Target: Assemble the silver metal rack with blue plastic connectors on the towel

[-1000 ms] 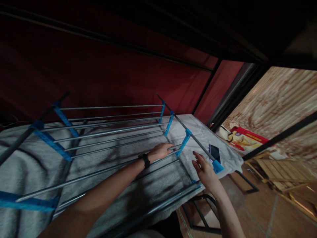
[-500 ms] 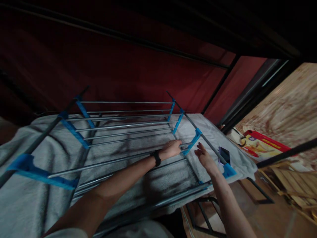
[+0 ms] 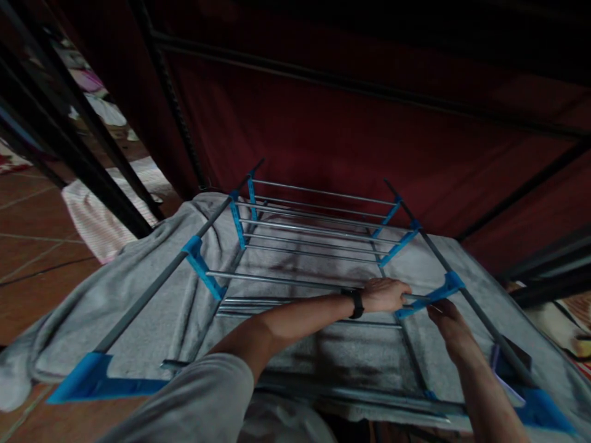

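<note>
A rack frame of grey poles and thin metal rods, joined by blue plastic brackets, lies on a grey blanket (image 3: 143, 332). My left hand (image 3: 385, 295), with a black watch on its wrist, is wrapped round one metal rod (image 3: 286, 282) close to its right end. That end meets a blue bracket (image 3: 450, 284) on the right-hand pole (image 3: 475, 314). At the bracket's lower side my right hand (image 3: 449, 323) has its fingers closed on it, partly hidden behind it. The rod's left end sits at another blue bracket (image 3: 203, 271).
Loose metal rods (image 3: 369, 394) lie along the near edge of the blanket. A phone (image 3: 512, 363) rests at the right, beyond the pole. Behind the rack hangs a dark red cloth (image 3: 323, 135), with black metal posts (image 3: 106, 147) at the left.
My view has swung to the left. My right hand, open and apart from the bracket before, has come onto it. My left hand stays round the rod.
</note>
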`<state>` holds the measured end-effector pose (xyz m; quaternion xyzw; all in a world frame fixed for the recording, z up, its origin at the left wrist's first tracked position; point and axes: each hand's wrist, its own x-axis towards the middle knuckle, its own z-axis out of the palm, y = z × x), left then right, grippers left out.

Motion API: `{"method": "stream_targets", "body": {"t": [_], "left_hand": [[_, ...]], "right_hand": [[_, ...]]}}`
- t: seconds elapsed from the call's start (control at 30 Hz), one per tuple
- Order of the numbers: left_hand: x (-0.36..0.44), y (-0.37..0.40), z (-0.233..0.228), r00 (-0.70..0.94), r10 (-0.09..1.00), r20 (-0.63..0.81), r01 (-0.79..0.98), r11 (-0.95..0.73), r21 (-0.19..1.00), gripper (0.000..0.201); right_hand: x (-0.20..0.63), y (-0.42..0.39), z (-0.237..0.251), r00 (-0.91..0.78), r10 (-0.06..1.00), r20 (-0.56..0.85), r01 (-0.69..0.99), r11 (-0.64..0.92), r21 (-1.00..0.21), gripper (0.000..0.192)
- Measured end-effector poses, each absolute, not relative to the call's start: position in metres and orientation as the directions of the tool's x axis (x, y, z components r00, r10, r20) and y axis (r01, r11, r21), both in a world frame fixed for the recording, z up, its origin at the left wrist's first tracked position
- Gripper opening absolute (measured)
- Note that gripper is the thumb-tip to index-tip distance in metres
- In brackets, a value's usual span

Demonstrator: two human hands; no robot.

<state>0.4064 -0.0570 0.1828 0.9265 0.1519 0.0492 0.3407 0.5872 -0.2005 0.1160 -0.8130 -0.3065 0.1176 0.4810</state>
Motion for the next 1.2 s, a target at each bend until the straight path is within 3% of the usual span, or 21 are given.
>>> {"method": "stream_targets", "body": {"t": [0.23,0.43,1.2], "left_hand": [[0.415,-0.058,0.187,0.937,0.349,-0.010,0.286,-0.750,0.596,0.028],[0.423,-0.058,0.178,0.930,0.368,0.004,0.306,-0.779,0.548,0.027],[0.426,-0.057,0.182,0.941,0.334,-0.056,0.308,-0.777,0.549,0.034]], "right_hand": [[0.566,-0.191,0.148,0.793,0.609,0.028,0.326,-0.385,-0.863,0.039],[0.565,-0.191,0.155,0.755,0.650,0.089,0.433,-0.391,-0.812,0.028],[0.555,-0.195,0.159,0.736,0.663,0.136,0.519,-0.424,-0.742,0.031]]}}
